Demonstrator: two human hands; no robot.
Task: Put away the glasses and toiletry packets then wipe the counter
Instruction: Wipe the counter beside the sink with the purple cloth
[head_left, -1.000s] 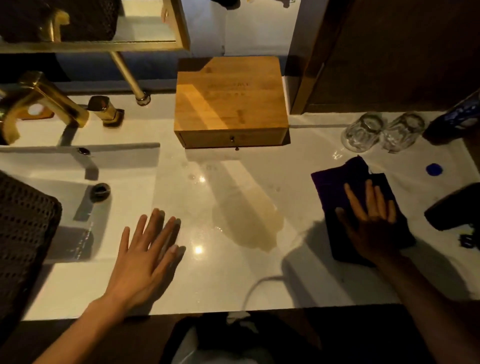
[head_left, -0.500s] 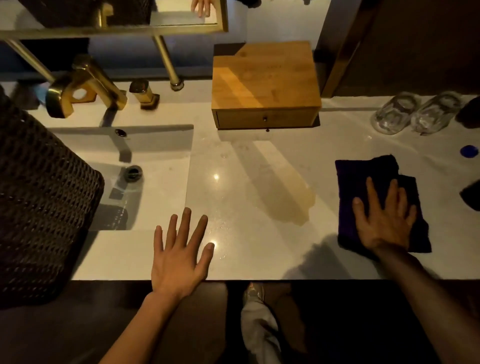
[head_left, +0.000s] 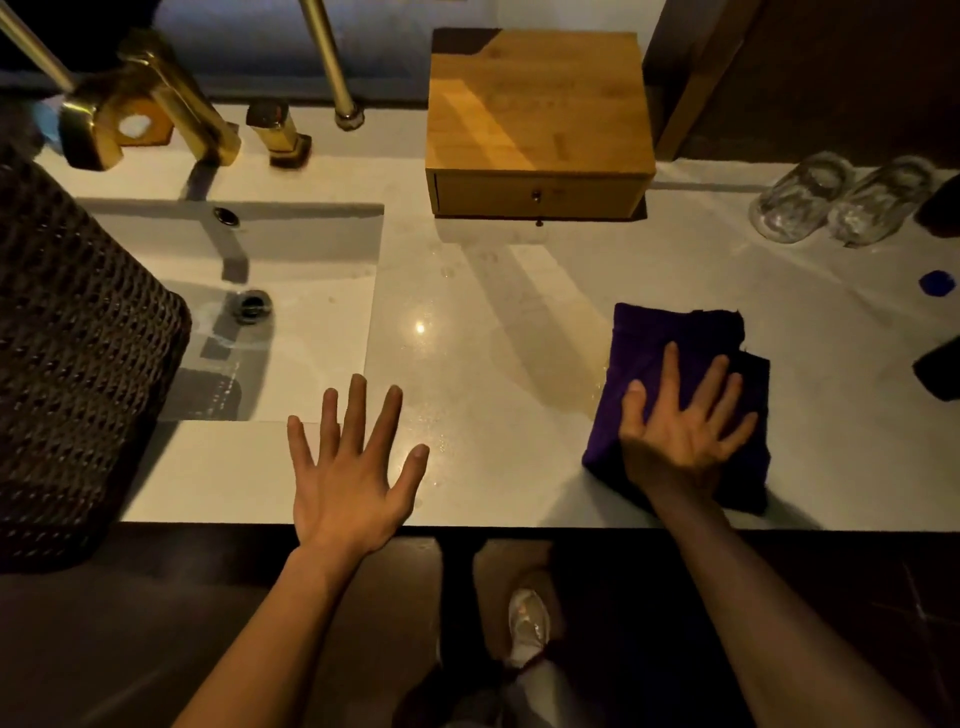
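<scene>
A folded dark purple cloth (head_left: 670, 338) lies on the pale counter (head_left: 493, 322) right of centre. My right hand (head_left: 680, 431) presses flat on it, fingers spread. My left hand (head_left: 348, 467) rests flat on the counter near the front edge, by the sink's corner, holding nothing. Two clear glasses (head_left: 795, 202) (head_left: 878, 205) stand side by side at the back right. A wooden box (head_left: 535, 109) with a shut front drawer sits at the back centre. No toiletry packets are in sight.
A sink (head_left: 291, 353) with a brass faucet (head_left: 150, 98) fills the left part of the counter. A dark woven basket (head_left: 67, 338) looms at the far left. A small blue cap (head_left: 937, 283) and a dark object (head_left: 940, 369) lie at the right edge.
My right hand has slid the cloth leftward along the counter and nearer the front edge. My left hand stays flat in about the same spot. The view has tilted down.
</scene>
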